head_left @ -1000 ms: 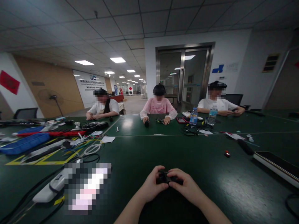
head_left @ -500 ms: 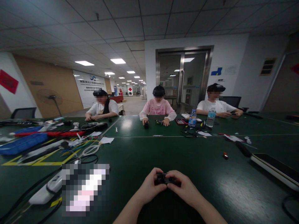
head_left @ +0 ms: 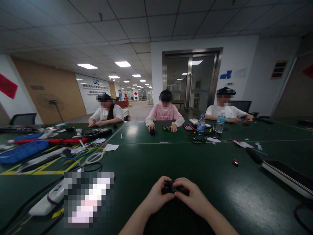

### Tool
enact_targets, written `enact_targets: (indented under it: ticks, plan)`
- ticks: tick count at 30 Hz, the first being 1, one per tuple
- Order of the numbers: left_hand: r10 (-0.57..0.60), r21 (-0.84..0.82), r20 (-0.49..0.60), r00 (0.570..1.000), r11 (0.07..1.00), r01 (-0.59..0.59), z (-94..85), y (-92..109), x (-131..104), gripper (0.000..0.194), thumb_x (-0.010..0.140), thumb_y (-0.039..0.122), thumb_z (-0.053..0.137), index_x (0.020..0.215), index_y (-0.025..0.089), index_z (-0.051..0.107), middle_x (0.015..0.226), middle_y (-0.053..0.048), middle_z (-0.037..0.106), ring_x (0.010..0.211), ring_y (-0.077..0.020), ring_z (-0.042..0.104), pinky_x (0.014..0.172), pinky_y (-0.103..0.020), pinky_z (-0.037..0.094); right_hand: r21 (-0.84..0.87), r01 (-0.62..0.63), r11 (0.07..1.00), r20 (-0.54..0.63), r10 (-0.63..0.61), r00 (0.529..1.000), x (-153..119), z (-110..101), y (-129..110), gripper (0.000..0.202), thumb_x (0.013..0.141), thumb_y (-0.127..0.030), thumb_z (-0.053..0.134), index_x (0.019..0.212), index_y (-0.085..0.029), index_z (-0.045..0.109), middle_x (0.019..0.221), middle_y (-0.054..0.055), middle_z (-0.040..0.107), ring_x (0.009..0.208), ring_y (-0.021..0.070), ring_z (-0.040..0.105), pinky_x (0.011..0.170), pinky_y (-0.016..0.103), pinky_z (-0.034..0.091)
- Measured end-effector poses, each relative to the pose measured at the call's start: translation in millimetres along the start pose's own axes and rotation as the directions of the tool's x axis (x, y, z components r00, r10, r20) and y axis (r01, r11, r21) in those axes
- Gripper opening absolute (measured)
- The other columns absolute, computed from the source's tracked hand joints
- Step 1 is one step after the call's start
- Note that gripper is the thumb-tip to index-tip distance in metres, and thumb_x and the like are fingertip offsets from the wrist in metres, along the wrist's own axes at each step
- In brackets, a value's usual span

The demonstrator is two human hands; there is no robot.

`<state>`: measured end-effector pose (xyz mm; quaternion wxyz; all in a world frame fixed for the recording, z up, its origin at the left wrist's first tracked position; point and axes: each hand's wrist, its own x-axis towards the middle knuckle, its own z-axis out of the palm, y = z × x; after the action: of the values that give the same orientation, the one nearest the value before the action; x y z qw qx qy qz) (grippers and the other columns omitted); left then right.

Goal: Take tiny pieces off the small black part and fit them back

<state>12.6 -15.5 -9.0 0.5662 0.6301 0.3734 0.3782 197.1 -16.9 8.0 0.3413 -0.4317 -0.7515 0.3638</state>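
Note:
Between both hands is a small black object, dark and partly covered by fingers, so its exact kind does not show. My left hand grips its left side, thumb in front and fingers curled behind. From the other side my right hand holds it the same way, the two thumb tips almost meeting. The hands are low over the green table, near its front edge.
A white power strip with cables lies left, beside a pixelated area. Farther left are blue trays. A phone-like slab and a small red item lie right. Bottles and three seated people are across the table.
The view has shifted very slightly. Both hands keep nearly the same grip on the small black object.

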Motion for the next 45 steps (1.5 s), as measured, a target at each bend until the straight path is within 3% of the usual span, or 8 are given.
enact_targets:
  ticks: [4,8,20,28,35,39,45]
  plan:
    - [-0.012,-0.01,0.003,1.0,1.0,0.012,0.2,2,-1,0.051,0.07,0.009,0.062,0.114,0.02,0.039,0.099,-0.005,0.058,0.091,-0.018,0.056,0.078,-0.031,0.043,0.005,0.0,1.0,0.002,0.0,1.0,0,-1,1,0.022,0.073,-0.018,0.06,0.094,-0.026,0.064,0.105,0.002,0.061,0.1,0.0217,0.057,0.085,0.034,0.045]
    - [-0.003,0.011,0.009,1.0,1.0,0.002,0.8,3,-1,0.04,0.071,0.009,0.061,0.105,0.019,0.044,0.095,-0.004,0.057,0.089,-0.0176,0.057,0.076,-0.031,0.043,0.009,-0.016,1.0,0.008,0.016,1.0,0,0,2,0.023,0.073,-0.018,0.061,0.094,-0.026,0.064,0.106,0.002,0.06,0.1,0.0215,0.057,0.085,0.034,0.046]
    - [0.01,0.004,-0.018,1.0,1.0,-0.01,1.3,1,-1,0.039,0.069,0.007,0.06,0.102,0.019,0.045,0.09,-0.001,0.057,0.085,-0.0155,0.055,0.073,-0.028,0.042,0.072,-0.029,0.997,-0.025,0.031,0.999,-2,-2,8,0.023,0.073,-0.02,0.062,0.095,-0.023,0.064,0.105,0.003,0.063,0.097,0.0217,0.058,0.083,0.034,0.046]
    - [-0.041,-0.027,-0.005,0.999,0.999,0.041,1.6,4,-2,0.065,0.068,0.006,0.061,0.125,0.021,0.032,0.1,-0.005,0.058,0.093,-0.0187,0.056,0.081,-0.033,0.042,0.049,-0.037,0.998,-0.007,0.037,0.999,-2,2,13,0.023,0.073,-0.02,0.062,0.096,-0.025,0.063,0.1,0.001,0.064,0.093,0.0201,0.059,0.081,0.033,0.047]
    - [-0.033,0.015,0.002,0.999,0.999,0.033,-0.2,5,-2,0.038,0.068,0.008,0.062,0.101,0.02,0.045,0.09,-0.001,0.057,0.082,-0.0157,0.056,0.071,-0.028,0.042,0.031,-0.042,0.999,-0.025,0.043,0.999,-3,1,8,0.027,0.073,-0.02,0.062,0.099,-0.025,0.063,0.103,0.001,0.064,0.095,0.0215,0.059,0.081,0.034,0.047]
    - [0.005,-0.002,0.023,1.0,1.0,-0.005,-1.7,-1,0,0.038,0.068,0.009,0.063,0.1,0.02,0.045,0.092,-0.002,0.058,0.083,-0.0161,0.057,0.07,-0.028,0.043,0.013,-0.052,0.999,-0.017,0.052,0.998,-4,-1,3,0.026,0.071,-0.019,0.064,0.096,-0.025,0.065,0.115,0.003,0.058,0.106,0.024,0.054,0.086,0.036,0.045]
    - [0.005,-0.031,0.024,1.0,1.0,-0.004,-1.9,-5,1,0.046,0.067,0.014,0.067,0.107,0.02,0.044,0.091,-0.003,0.059,0.084,-0.0166,0.058,0.071,-0.028,0.043,0.028,-0.001,1.0,-0.006,0.002,1.0,-4,-1,1,0.022,0.071,-0.019,0.063,0.092,-0.024,0.066,0.111,0.004,0.059,0.106,0.0234,0.055,0.088,0.036,0.044]
